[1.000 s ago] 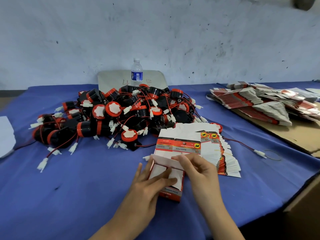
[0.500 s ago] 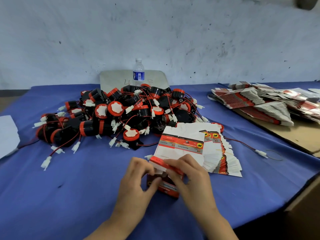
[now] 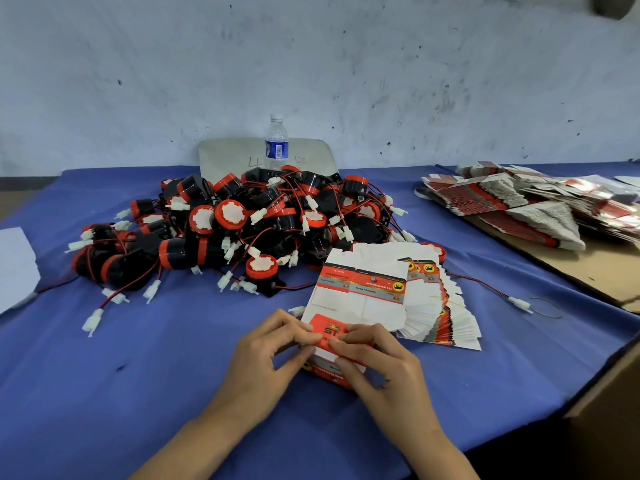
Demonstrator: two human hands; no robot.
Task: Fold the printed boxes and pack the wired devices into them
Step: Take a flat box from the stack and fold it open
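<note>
A small red and white printed box (image 3: 329, 351) stands on the blue table near the front, partly hidden by my fingers. My left hand (image 3: 266, 355) grips its left side, fingertips pinching the red top flap. My right hand (image 3: 377, 362) holds the right side, thumb and fingers on the same flap. Just behind lies a fanned stack of flat unfolded boxes (image 3: 391, 296). A big pile of black and red wired devices (image 3: 249, 223) with white plugs fills the table's middle.
A water bottle (image 3: 277, 143) stands at the back against a grey board. More flat boxes (image 3: 530, 202) are heaped on brown cardboard at the right. A loose wire with a white plug (image 3: 516, 302) lies right of the stack. White paper (image 3: 15, 268) sits at the left edge.
The box went from lying open with its white flap up to standing with the red top flap folded over. Both hands closed in on the flap.
</note>
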